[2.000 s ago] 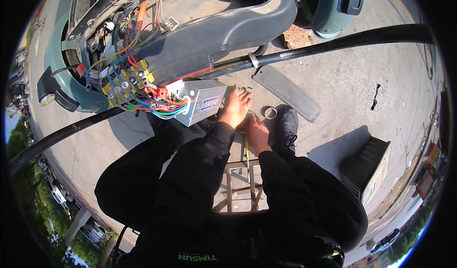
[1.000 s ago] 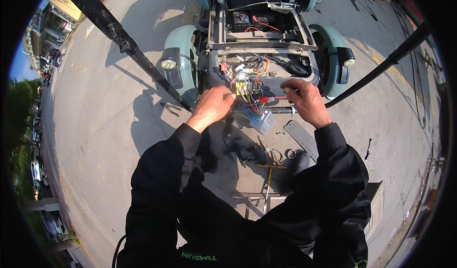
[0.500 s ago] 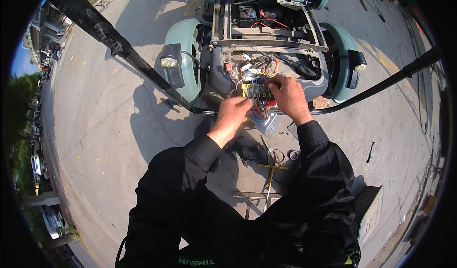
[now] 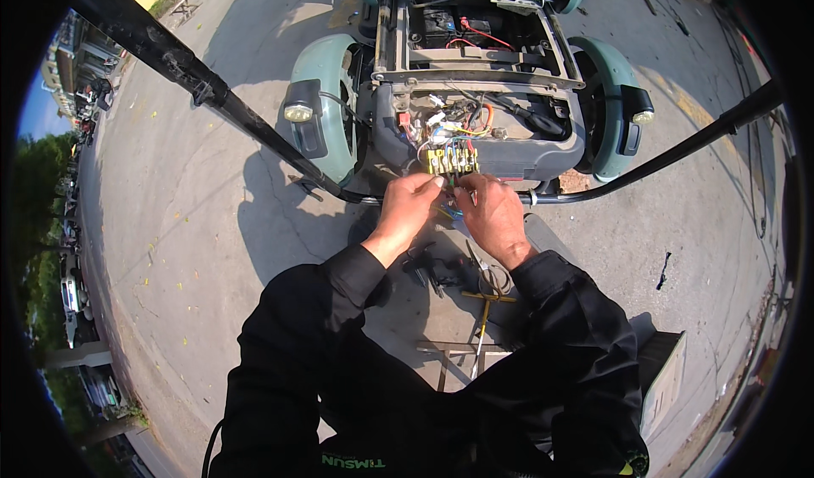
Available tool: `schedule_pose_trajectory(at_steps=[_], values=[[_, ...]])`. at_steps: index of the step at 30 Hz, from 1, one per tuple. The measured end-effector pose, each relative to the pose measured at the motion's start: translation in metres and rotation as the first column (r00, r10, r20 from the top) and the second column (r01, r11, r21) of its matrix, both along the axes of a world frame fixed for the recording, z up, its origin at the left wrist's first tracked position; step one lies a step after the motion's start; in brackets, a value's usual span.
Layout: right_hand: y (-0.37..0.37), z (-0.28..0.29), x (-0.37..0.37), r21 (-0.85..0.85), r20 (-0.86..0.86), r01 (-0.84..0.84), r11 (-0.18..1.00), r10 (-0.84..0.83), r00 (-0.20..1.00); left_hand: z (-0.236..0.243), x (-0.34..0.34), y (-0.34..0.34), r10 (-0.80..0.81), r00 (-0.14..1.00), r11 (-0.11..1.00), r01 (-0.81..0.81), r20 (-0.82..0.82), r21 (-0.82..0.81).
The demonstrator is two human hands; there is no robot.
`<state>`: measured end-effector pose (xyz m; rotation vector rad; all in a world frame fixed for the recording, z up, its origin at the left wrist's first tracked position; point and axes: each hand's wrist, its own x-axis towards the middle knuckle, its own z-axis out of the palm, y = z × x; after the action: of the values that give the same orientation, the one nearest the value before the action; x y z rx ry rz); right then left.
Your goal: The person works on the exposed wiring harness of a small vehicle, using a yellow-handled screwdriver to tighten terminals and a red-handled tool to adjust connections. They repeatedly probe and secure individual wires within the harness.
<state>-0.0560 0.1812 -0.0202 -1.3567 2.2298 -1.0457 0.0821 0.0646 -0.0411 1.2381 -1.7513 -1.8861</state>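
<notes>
A black and yellow terminal block (image 4: pixel 453 161) with several wires lies at the rear end of a small vehicle. Just below its left part, my left hand (image 4: pixel 405 210) is closed, thumb and index finger pinched by the block's lower wires. My right hand (image 4: pixel 492 217) is closed close beside it, fingertips among the same wires; what exactly each pinch holds is too small to make out. Above the block, a loose bundle of coloured wires and connectors (image 4: pixel 449 122) rests on the grey plastic body (image 4: pixel 526 151). Blue wires (image 4: pixel 451 213) show between my hands.
Green fenders with lamps (image 4: pixel 322 113) flank the metal frame (image 4: pixel 479 79), where a battery (image 4: pixel 439 25) with red cables sits. A black bar (image 4: pixel 246 122) curves round the near side. On the ground are scissors (image 4: pixel 483 262), a yellow T-handled tool (image 4: pixel 483 317) and a dark tool (image 4: pixel 432 270).
My right hand has come down and left from the terminal block's right end to the wires below it, next to my left hand. The block now shows more openly.
</notes>
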Motion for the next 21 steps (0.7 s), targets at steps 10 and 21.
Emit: schedule_pose_trajectory(at_steps=[10,21], values=[[-0.001,0.001,0.004,0.007,-0.111,0.048,0.999,-0.047,0.993,0.009,0.011,0.006,0.002,0.996,1.0,0.0,0.09,-0.019],[-0.036,0.018,-0.031,-0.017,-0.416,-0.253,0.967,0.224,0.881,-0.005,-0.001,-0.006,0.079,0.996,0.977,-0.068,0.043,-0.202]])
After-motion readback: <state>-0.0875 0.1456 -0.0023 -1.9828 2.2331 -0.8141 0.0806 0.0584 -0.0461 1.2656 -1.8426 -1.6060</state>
